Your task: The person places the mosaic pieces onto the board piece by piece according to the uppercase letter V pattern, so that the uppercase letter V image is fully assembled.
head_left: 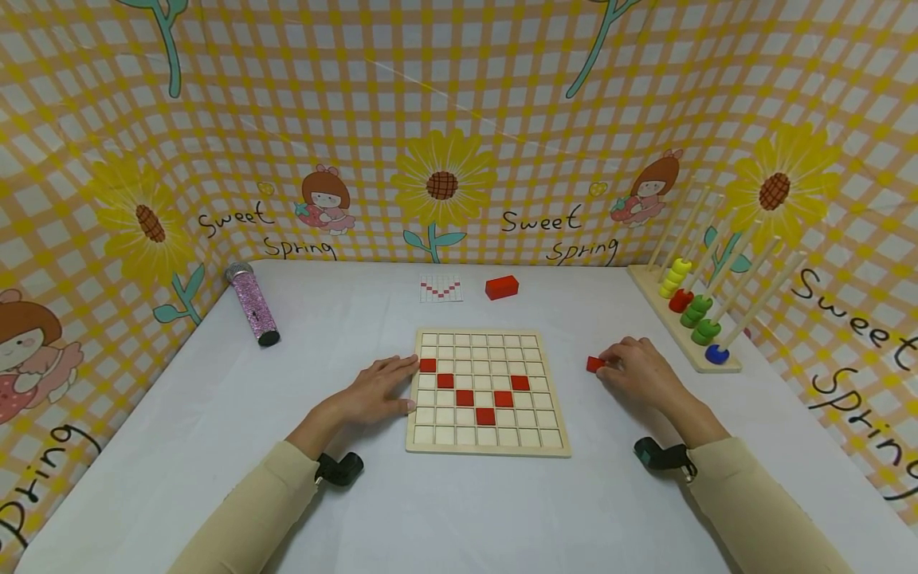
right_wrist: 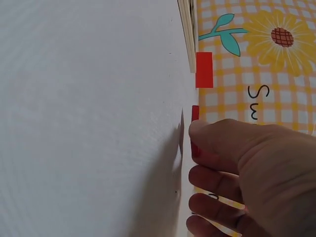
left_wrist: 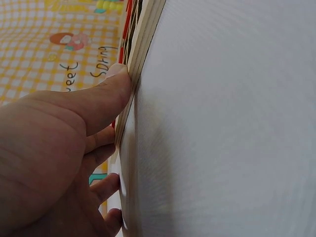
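Observation:
A square wooden grid board (head_left: 488, 453) lies on the table, with several red square tiles (head_left: 485, 416) set in its cells in a V shape. My left hand (head_left: 376, 388) rests against the board's left edge, its fingers extended. In the left wrist view the thumb (left_wrist: 111, 96) touches the board's side (left_wrist: 143, 44). To the right of the board, my right hand (head_left: 641, 373) pinches a red square tile (head_left: 594, 364) between thumb and fingers. That tile (right_wrist: 195, 112) appears edge-on in the right wrist view, close over the white tabletop, partly hidden by the thumb.
Behind the board are a small pattern card (head_left: 441, 288) with a red V and a red block (head_left: 501, 287). A glittery pink microphone (head_left: 254, 304) lies at the back left. A peg rack (head_left: 706, 359) with coloured beads stands at the right. Patterned cloth (head_left: 459, 104) walls the table.

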A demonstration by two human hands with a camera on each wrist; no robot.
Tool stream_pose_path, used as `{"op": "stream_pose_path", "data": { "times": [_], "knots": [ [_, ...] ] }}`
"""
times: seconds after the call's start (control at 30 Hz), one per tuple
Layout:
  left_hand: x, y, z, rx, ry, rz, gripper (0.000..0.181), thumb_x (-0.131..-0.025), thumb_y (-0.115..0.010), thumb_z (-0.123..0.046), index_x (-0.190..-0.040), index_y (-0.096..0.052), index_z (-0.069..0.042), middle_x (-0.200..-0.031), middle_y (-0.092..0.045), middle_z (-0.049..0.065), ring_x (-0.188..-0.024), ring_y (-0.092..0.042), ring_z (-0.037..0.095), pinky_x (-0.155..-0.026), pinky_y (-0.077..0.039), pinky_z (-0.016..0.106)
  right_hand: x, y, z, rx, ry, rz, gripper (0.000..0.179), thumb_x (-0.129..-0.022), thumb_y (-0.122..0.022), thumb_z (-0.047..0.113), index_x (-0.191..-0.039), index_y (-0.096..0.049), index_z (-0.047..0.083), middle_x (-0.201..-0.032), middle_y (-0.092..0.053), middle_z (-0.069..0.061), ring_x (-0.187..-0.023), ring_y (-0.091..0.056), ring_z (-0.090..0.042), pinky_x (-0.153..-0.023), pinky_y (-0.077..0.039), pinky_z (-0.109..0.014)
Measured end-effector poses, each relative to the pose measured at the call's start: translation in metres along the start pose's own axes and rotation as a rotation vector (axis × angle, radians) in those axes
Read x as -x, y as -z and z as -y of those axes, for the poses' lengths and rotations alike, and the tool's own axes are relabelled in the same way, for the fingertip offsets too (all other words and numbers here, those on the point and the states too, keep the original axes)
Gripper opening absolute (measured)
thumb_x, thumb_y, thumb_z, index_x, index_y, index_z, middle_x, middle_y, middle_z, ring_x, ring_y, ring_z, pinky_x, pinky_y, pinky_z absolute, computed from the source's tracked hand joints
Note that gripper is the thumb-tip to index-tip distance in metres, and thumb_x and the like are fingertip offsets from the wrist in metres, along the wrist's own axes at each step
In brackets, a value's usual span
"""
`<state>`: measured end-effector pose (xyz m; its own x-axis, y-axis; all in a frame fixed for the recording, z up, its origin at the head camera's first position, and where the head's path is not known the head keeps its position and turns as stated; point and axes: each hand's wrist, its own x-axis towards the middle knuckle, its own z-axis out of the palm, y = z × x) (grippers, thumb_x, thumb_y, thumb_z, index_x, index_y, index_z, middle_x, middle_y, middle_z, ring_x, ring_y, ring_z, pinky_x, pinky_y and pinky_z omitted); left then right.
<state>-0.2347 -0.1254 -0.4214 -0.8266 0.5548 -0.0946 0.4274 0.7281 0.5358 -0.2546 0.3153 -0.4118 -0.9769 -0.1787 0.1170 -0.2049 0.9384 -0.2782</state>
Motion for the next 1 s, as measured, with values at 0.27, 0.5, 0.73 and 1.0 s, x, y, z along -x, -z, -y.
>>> {"op": "stream_pose_path", "data": {
  "times": [0.27, 0.5, 0.73, 1.0],
  "knots": [
    [0.000, 0.000, 0.001, -0.007, 0.003, 0.003, 0.071, -0.091, -0.061, -0.032, -0.150, -0.026, -0.011, -0.158, -0.023, 0.006, -0.145, -0.014, 0.036, -0.113, -0.014, 0.060, 0.000, 0.004, 0.013, -0.017, 0.003, -0.004, 0.027, -0.084, -0.069, 0.019, -0.103, -0.069, 0.000, -0.102, -0.062, -0.019, -0.098, -0.047, -0.034, -0.083, -0.045, -0.049],
    [0.000, 0.001, 0.000, -0.009, 0.008, 0.009, 0.071, -0.092, -0.060, -0.032, -0.150, -0.025, -0.012, -0.158, -0.022, 0.005, -0.146, -0.013, 0.036, -0.114, -0.014, 0.059, 0.000, 0.005, 0.026, -0.017, 0.018, 0.002, 0.026, -0.083, -0.070, 0.018, -0.103, -0.070, 0.001, -0.102, -0.062, -0.017, -0.099, -0.048, -0.033, -0.084, -0.045, -0.048],
    [0.000, 0.000, 0.000, -0.001, 0.006, 0.000, 0.070, -0.091, -0.060, -0.031, -0.150, -0.027, -0.011, -0.158, -0.024, 0.005, -0.145, -0.014, 0.036, -0.113, -0.015, 0.060, -0.003, 0.004, 0.035, -0.016, 0.038, 0.016, 0.026, -0.083, -0.069, 0.017, -0.105, -0.070, 0.003, -0.102, -0.063, -0.015, -0.100, -0.047, -0.032, -0.084, -0.045, -0.048],
    [0.000, 0.000, 0.000, -0.004, 0.008, 0.005, 0.071, -0.092, -0.060, -0.032, -0.150, -0.026, -0.011, -0.158, -0.023, 0.006, -0.145, -0.014, 0.036, -0.113, -0.015, 0.059, -0.004, 0.000, 0.044, 0.002, 0.083, -0.003, 0.024, -0.083, -0.069, 0.017, -0.104, -0.070, 0.005, -0.100, -0.063, -0.014, -0.099, -0.048, -0.031, -0.083, -0.045, -0.047]
  ]
}}
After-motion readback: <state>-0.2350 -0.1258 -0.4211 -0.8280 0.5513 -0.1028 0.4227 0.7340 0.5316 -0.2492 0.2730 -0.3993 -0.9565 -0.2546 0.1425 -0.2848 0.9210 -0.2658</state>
